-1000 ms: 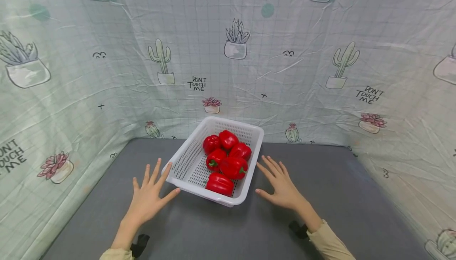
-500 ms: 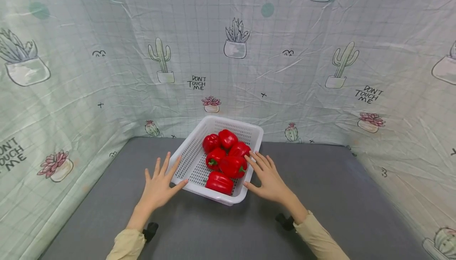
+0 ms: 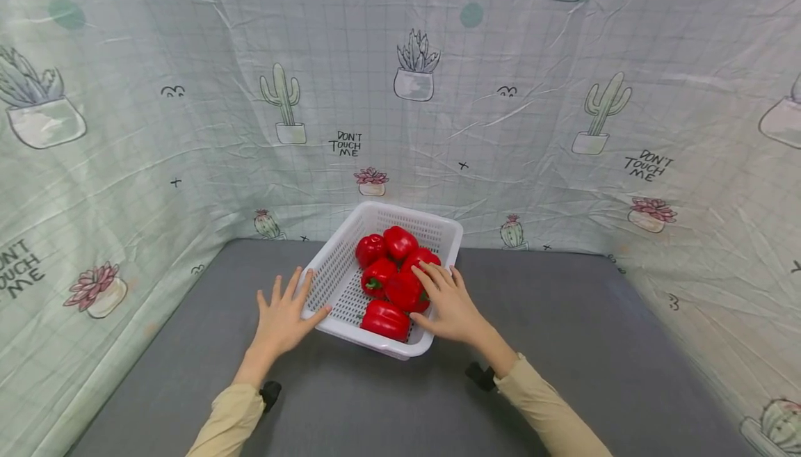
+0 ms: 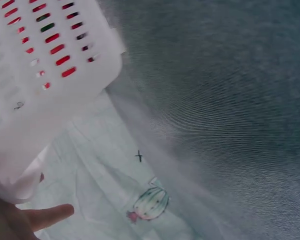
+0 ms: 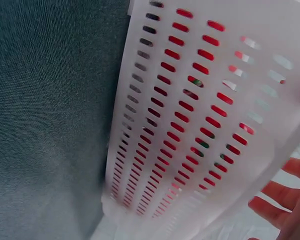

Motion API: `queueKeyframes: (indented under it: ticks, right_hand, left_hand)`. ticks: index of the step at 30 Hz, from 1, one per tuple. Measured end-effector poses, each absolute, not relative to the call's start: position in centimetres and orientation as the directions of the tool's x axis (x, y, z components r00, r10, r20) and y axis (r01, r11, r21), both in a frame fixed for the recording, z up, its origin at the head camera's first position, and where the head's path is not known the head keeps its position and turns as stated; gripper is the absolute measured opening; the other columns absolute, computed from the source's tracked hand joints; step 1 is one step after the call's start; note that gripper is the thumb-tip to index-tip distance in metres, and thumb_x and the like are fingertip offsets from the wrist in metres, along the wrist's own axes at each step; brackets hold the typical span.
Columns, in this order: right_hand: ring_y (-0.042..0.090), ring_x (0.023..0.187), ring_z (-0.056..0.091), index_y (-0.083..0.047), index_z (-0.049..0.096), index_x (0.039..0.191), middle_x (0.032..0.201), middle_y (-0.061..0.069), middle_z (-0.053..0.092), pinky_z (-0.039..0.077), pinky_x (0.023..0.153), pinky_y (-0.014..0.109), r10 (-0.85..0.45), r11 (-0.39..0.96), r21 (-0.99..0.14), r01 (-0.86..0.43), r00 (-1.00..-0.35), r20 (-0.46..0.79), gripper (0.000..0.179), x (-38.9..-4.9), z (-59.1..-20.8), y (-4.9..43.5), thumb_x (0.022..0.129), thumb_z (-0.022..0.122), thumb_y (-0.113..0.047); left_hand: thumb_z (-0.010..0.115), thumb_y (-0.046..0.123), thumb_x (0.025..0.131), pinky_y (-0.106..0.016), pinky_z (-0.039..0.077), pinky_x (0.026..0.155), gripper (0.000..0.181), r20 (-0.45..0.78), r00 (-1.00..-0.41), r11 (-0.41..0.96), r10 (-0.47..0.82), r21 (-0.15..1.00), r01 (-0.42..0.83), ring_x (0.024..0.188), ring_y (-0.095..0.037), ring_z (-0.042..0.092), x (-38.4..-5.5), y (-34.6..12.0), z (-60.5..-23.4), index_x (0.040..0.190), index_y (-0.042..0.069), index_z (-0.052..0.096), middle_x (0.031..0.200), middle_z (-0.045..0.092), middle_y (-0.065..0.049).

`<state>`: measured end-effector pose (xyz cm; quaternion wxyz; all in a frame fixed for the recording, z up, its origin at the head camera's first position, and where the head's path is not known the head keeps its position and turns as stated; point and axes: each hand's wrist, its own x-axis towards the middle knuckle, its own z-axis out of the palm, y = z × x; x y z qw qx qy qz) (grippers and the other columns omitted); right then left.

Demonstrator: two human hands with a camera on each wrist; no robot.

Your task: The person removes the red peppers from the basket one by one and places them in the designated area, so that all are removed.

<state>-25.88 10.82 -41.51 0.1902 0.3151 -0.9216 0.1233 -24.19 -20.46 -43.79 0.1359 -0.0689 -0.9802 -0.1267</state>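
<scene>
A white perforated plastic basket (image 3: 359, 341) stands on the dark grey table, turned at an angle. Several red bell peppers (image 3: 384, 319) lie inside, some with green stems. My left hand (image 3: 281, 321) is at the basket's near left corner, fingers spread, thumb and index fingertip right at the rim. Reaching over the right rim, my right hand (image 3: 453, 307) has its fingers extended above a bell pepper (image 3: 405, 291) and partly hides it. In the left wrist view a finger (image 4: 52, 216) shows below the basket's wall (image 4: 85, 87); the right wrist view shows fingers (image 5: 275, 212) beyond the rim.
Grey table surface (image 3: 551, 346) extends on both sides and in front of the basket. A pale curtain (image 3: 488, 130) printed with cacti hangs behind and along both sides, close to the basket's far edge.
Both hands have moved inward to the basket. The left came right to its near left corner; the right moved left from beside it to over the right rim and peppers. The basket stays put.
</scene>
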Motion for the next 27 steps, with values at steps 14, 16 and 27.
queueKeyframes:
  ticks: [14, 16, 27]
  right_hand:
    - [0.025, 0.119, 0.037, -0.014, 0.044, 0.126, 0.130, 0.009, 0.043, 0.021, 0.101, 0.056, -0.528, 0.828, -0.013, -0.560, -0.788, 0.315, 0.068, -27.8, -41.4, 8.5, 0.069, 0.067, -0.044]
    - [0.025, 0.119, 0.037, -0.017, 0.043, 0.127, 0.130, 0.009, 0.043, 0.019, 0.102, 0.057, -0.525, 0.834, -0.021, -0.551, -0.804, 0.279, 0.068, -28.1, -41.5, 8.3, 0.069, 0.066, -0.045]
    - [0.025, 0.112, 0.041, -0.021, 0.041, 0.126, 0.119, 0.008, 0.048, 0.019, 0.101, 0.057, -0.488, 0.862, -0.022, -0.507, -0.841, 0.233, 0.068, -29.1, -42.0, 7.6, 0.068, 0.067, -0.045]
  left_hand:
    - [0.047, 0.061, 0.079, -0.073, 0.012, 0.091, 0.085, 0.336, -0.938, 0.963, 0.085, 0.215, 0.164, 0.125, -0.050, 0.028, -24.3, -20.6, -44.3, 0.138, 0.001, 0.031, 0.144, 0.028, -0.017]
    - [0.048, 0.060, 0.079, -0.073, 0.013, 0.091, 0.084, 0.340, -0.937, 0.964, 0.082, 0.210, 0.161, 0.124, -0.049, 0.030, -24.3, -20.6, -44.3, 0.138, 0.001, 0.032, 0.144, 0.029, -0.017]
    - [0.047, 0.059, 0.080, -0.072, 0.013, 0.092, 0.084, 0.328, -0.941, 0.963, 0.085, 0.217, 0.163, 0.124, -0.047, 0.032, -24.4, -20.5, -44.5, 0.139, 0.002, 0.030, 0.145, 0.028, -0.016]
